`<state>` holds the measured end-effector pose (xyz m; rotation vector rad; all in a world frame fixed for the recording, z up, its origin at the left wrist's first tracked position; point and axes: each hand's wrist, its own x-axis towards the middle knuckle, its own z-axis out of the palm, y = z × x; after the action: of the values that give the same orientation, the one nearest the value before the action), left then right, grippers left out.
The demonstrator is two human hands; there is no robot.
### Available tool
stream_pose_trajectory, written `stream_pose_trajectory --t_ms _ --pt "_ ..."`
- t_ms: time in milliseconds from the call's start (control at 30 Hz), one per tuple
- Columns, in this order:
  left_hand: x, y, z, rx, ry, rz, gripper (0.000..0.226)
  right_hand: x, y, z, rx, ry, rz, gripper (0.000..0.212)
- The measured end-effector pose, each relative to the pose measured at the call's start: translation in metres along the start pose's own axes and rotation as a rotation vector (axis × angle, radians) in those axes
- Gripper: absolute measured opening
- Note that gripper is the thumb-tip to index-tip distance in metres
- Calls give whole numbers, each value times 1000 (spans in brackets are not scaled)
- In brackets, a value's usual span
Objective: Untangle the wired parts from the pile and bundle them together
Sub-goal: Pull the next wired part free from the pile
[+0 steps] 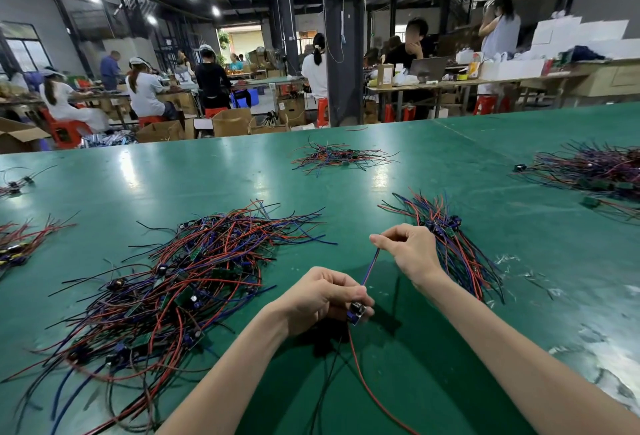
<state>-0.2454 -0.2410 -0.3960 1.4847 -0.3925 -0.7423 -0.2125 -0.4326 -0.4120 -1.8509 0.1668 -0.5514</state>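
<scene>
My left grip [325, 299] clasps a wired part [358, 313], right grip [408, 251] pinching its wire [371, 270]; the bundle [460, 254] likely comes next.

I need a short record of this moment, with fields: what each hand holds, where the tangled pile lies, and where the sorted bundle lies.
left hand: grips a small wired part
right hand: pinches the part's blue wire, taut between the hands
red wire: trails from the part toward the person
tangled pile: on the green table, left of the hands
bundle: on the table, behind the right hand
</scene>
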Motion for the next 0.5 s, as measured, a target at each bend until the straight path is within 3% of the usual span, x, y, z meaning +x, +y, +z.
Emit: stream_pose_trajectory --t_ms 133,333,400,500 --pt "-2 2 -1 1 -7 6 13 1 2 2 31 7 -16 21" --pt "-3 1 -2 30 11 15 23 -3 -1 3 -79 42 -191 20" --pt "-2 0 -1 18 56 40 24 -2 -6 2 35 11 -66 20" --pt "0 -2 1 -64 163 71 17 -6 -17 0 339 -158 304 23"
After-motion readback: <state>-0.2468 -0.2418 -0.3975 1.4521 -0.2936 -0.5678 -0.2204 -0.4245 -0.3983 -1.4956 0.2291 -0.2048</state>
